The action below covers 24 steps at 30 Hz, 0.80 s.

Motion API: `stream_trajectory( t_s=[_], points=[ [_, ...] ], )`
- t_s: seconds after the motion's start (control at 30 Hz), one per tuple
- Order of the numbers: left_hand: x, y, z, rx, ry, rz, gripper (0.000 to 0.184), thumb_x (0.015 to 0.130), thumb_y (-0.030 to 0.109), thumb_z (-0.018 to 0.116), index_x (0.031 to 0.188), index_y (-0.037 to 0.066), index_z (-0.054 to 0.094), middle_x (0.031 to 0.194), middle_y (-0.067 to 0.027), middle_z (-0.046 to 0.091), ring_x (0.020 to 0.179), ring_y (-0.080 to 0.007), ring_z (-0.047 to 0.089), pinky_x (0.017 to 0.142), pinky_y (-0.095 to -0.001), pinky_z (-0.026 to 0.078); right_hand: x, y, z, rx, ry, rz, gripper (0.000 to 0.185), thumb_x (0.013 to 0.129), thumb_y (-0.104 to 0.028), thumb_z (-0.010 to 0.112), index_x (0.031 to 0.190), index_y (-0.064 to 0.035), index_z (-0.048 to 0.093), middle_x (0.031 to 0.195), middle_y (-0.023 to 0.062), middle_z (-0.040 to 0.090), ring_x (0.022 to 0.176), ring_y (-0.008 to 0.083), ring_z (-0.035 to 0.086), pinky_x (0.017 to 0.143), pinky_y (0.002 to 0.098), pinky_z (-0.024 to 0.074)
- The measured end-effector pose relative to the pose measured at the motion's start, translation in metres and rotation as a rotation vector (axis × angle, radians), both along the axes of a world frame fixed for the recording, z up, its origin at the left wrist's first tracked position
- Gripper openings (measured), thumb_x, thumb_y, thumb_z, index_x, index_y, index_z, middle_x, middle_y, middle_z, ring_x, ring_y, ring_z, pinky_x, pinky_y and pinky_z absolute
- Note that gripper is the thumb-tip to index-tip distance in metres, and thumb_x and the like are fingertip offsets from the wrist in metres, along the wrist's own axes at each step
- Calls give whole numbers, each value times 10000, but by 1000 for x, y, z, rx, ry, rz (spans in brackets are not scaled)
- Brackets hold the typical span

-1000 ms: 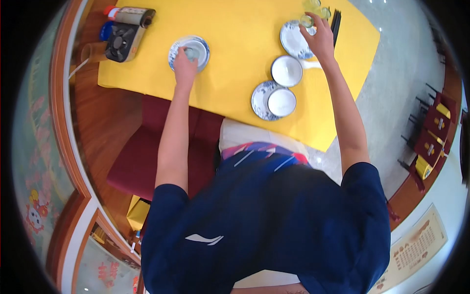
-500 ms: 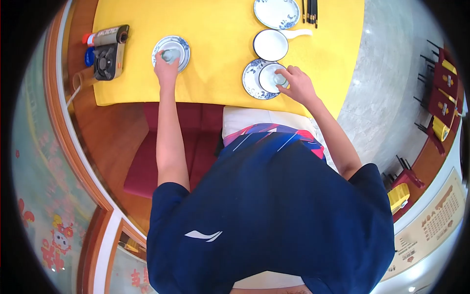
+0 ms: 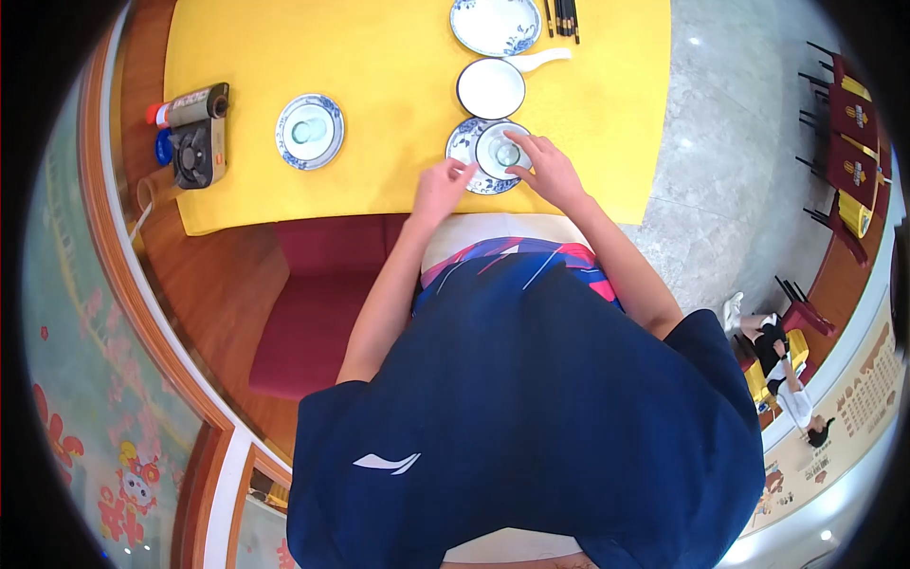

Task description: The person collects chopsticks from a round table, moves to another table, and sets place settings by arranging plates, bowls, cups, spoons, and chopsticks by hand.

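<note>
My right hand [image 3: 552,173] is over a small white bowl [image 3: 490,163], thumb and fingers apart on either side of a clear glass [image 3: 508,155] standing in it. The bowl rests on a blue-patterned plate [image 3: 458,147]. Beside that plate's lower left edge is my left hand [image 3: 442,192], slightly blurred, fingers apart with nothing visible in them. Further left, a second glass [image 3: 307,131] stands in a bowl on another patterned plate [image 3: 311,164]. A larger white bowl [image 3: 490,88] sits just above the right-hand setting.
A white spoon [image 3: 545,59], another patterned plate [image 3: 495,27] and black chopsticks [image 3: 566,21] lie farther up the yellow tablecloth [image 3: 379,57]. At the left is a portable gas stove [image 3: 197,155]. A maroon seat [image 3: 308,327] is below the table edge; a person [image 3: 782,365] appears far right.
My left hand has let go of the left glass and moved right to the other setting. My right hand stays around its glass, its fingers now looking wider than the glass. The view has shifted.
</note>
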State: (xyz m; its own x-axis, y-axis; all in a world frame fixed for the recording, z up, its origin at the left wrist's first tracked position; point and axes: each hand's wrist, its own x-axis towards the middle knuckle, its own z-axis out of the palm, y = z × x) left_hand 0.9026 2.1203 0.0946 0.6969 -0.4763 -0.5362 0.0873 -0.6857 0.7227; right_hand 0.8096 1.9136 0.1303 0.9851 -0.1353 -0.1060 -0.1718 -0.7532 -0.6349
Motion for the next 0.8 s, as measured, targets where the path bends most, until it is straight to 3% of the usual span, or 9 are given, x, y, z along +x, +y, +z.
stream_trajectory(
  t_s=[0.1,0.17,0.2,0.33,0.53,0.6,0.8],
  points=[
    [-21,-16,-15,-71,6,-92,357,864,323,670,864,-34,665,712,-188,667,653,-283,665,615,-366,511,-1,-9,5,92,201,-65,514,823,-253,702,1289,-147,513,1094,124,616,1023,306,580,858,406,488],
    [-25,-18,-24,-95,-1,-53,350,877,304,654,826,-42,659,697,-186,661,641,-278,658,610,-361,507,1,-22,-10,11,20,-178,488,853,-250,676,1292,-118,509,1126,148,605,1056,320,570,882,410,481],
    [-24,-17,-29,-124,26,-24,338,881,284,647,809,-46,656,688,-175,661,630,-260,655,601,-351,503,5,-31,-18,-50,-44,-224,462,853,-228,687,1267,-95,530,1093,146,597,988,291,590,832,392,495],
    [-22,-16,-46,-174,176,97,301,893,220,620,773,-54,646,666,-135,662,594,-191,642,570,-318,494,38,-68,-32,-96,-38,-339,449,853,-238,673,1249,-84,527,1115,160,585,1058,338,563,876,420,484],
    [-16,-14,-42,-181,218,58,274,893,187,603,772,-57,636,662,-109,665,579,-145,635,552,-291,494,72,-101,-62,-376,-28,-344,427,829,-230,690,1207,-100,542,1084,118,588,1010,295,587,812,425,501],
    [-16,-11,-43,-196,213,77,273,890,187,608,775,-58,635,668,-110,668,582,-145,637,552,-287,495,77,-102,-68,-509,139,-324,390,818,-261,695,1149,-109,556,1098,98,591,1010,272,596,792,439,498],
    [-13,-7,-41,-201,228,114,266,890,189,620,794,-58,642,676,-106,671,589,-143,639,552,-280,502,81,-104,-78,-519,132,-372,366,832,-278,676,1147,-140,549,1027,79,597,947,264,617,741,426,495]
  ],
)
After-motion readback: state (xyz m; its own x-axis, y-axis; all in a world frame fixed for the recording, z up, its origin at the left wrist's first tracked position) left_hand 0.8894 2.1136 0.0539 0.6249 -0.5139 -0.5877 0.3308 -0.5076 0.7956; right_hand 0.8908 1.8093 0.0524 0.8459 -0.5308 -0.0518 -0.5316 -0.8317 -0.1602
